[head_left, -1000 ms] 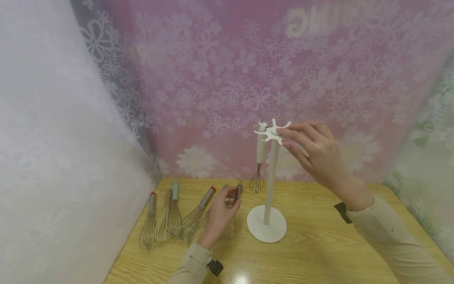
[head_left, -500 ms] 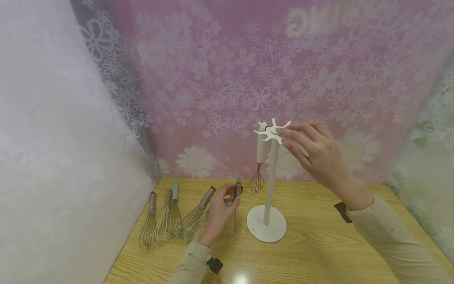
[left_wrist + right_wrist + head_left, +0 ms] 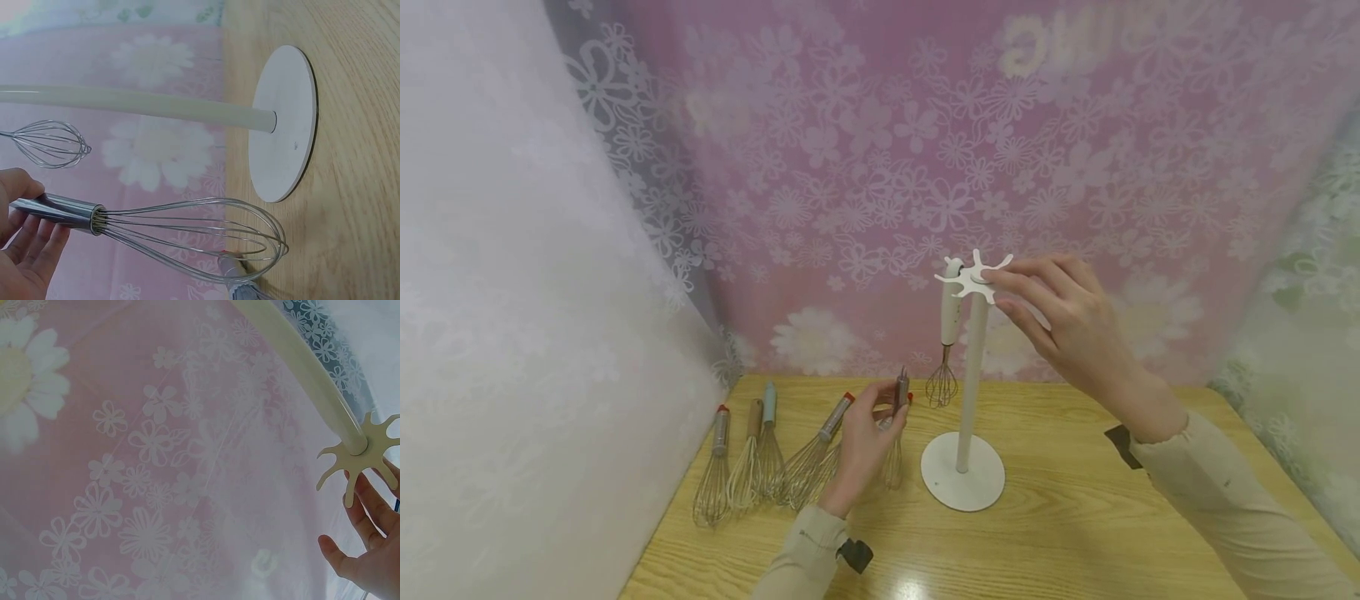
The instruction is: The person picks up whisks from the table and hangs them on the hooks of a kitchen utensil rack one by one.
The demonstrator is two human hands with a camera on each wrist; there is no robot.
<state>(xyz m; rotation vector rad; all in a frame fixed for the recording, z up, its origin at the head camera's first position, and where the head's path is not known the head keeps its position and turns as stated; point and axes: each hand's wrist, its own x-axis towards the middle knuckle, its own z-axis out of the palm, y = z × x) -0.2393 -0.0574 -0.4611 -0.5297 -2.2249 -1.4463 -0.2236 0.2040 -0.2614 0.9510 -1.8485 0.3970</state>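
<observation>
In the head view my left hand holds a whisk by its shiny metal handle. In the left wrist view the thumb and fingers pinch that handle, and the whisk's wire loops point toward the table. A white whisk stand has a round base and a top plate with several hooks. My right hand rests fingertips on this top plate, thumb held apart from it in the right wrist view. On a rear hook hangs a white-handled whisk, its wires above the table.
Several whisks lie at the left: one red-tipped, one wooden-handled, one light blue and another red-tipped one. A further grey handle lies behind the held whisk. Flowered cloth walls enclose the wooden table.
My left hand has raised the whisk slightly, its handle tip moving up and a little left in the head view. The right hand stays on the stand's top.
</observation>
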